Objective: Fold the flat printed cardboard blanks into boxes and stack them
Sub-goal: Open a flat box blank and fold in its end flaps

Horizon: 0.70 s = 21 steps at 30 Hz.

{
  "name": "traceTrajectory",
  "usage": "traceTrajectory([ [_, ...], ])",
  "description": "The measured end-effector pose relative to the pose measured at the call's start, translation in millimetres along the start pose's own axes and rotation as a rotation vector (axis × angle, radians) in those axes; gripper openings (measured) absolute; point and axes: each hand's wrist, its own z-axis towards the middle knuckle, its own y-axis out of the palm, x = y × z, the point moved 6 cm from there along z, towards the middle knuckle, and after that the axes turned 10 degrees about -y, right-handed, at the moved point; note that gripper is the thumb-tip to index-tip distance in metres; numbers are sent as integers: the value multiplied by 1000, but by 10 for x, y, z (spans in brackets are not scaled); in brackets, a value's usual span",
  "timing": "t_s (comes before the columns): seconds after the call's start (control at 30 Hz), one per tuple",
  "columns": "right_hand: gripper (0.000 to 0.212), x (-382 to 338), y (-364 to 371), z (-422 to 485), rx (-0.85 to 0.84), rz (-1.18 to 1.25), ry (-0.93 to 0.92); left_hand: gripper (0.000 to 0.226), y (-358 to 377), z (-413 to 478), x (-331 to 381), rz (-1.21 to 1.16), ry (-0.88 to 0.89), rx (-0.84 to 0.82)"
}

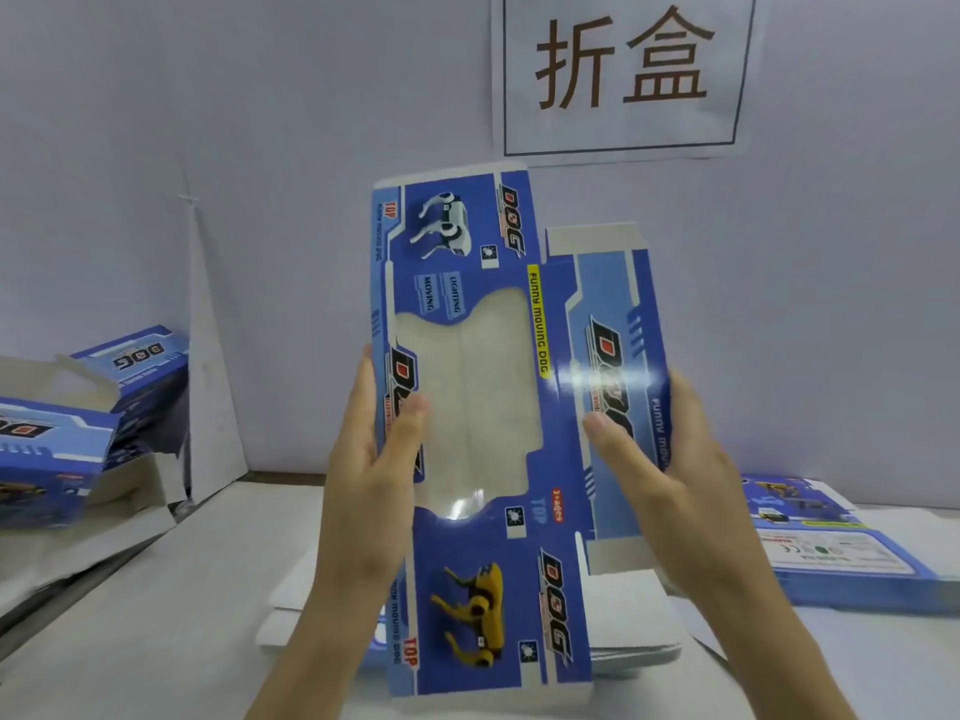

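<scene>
Item 1, nearest to me: left hand (371,459). It grips the left long edge of the blank, thumb laid on the printed face and fingers curled behind.

Item 2: right hand (660,459). It pinches the right side panel, thumb on the face and fingers wrapped behind the edge.

Item 3: cardboard blank (498,569). It is flat and unfolded, blue print facing me, held between both hands in the air above the surface with its long axis running away from me. I note a yellow dog picture at the near end, a white dog at the far end, and a clear window in the middle. A narrower side panel with plain flaps lies on the right.

Item 4: white flat sheets (639,652). They lie on the surface under the blank; I cannot tell what they are.

Item 5: surface (156,641). It is pale.

Item 6: stack of flat blanks (841,548). It lies on the surface to my right, printed side up.

Item 7: folded boxes (52,459). They are piled at my left in the same blue print, with open flaps showing white insides.

Item 8: wall (260,122). It is plain and pale, behind everything.

Item 9: paper sign (623,70). It is fixed high on the wall and shows two large dark characters.
</scene>
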Motion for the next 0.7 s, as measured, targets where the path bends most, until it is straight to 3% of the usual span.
traceTrajectory([
  [0.13, 76, 46, 31, 1, -48, -8, 19, 74, 15, -12, -23, 42, -32, 17],
  [0.3, 100, 161, 176, -42, -190, 75, 161, 64, 93, -27, -108, 26, -87, -29],
  [0.37, 91, 136, 376, -134, -340, 202, 213, 53, 205, -84, -136, 18, -76, -65],
  [0.43, 71, 76, 552, -226, -441, 281, 222, 57, 258, -116, -165, 26, -69, -77],
  [0.6, 34, 107, 384, -126, -354, 295, 283, 63, 78, -12, -109, -35, -157, -182],
  [0.7, 58, 236, 198, -136, -275, 382, 491, 91, -82, 4, -123, -77, -243, -212],
])
